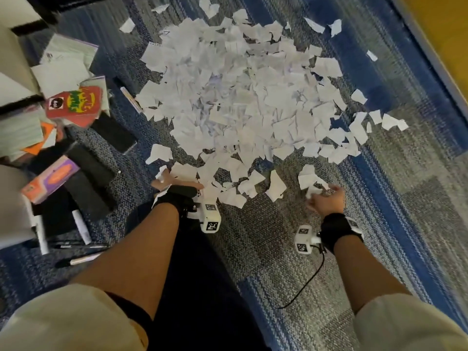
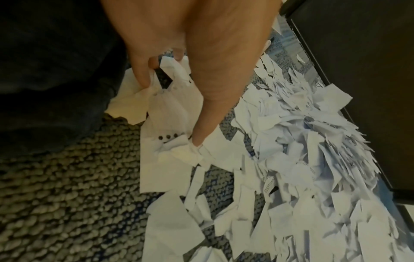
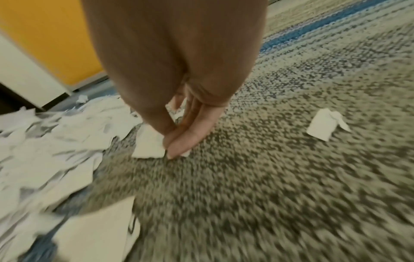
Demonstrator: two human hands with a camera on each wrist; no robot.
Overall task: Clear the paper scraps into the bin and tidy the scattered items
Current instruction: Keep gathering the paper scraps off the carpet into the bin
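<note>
Carpet underneath, both hands [image 1: 326, 198] pinch scraps [image 1: 228, 97].

Even indoor light, motion-blurred, edge-warped wrist views

The scraps [image 1: 235, 97] lie heaped on the carpet [image 1: 278, 249] ahead; boxes [image 1: 73, 105] and pens [image 1: 81, 226] sit left of the heap, both hands [image 1: 326, 201] at its near edge, a wall [image 1: 443, 26] far right

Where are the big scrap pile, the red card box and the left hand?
scrap pile [image 1: 235, 97], head view, middle of the heap.
red card box [image 1: 74, 105], head view, its printed top face.
left hand [image 2: 179, 58], left wrist view, palm above the pinched scraps.
</note>
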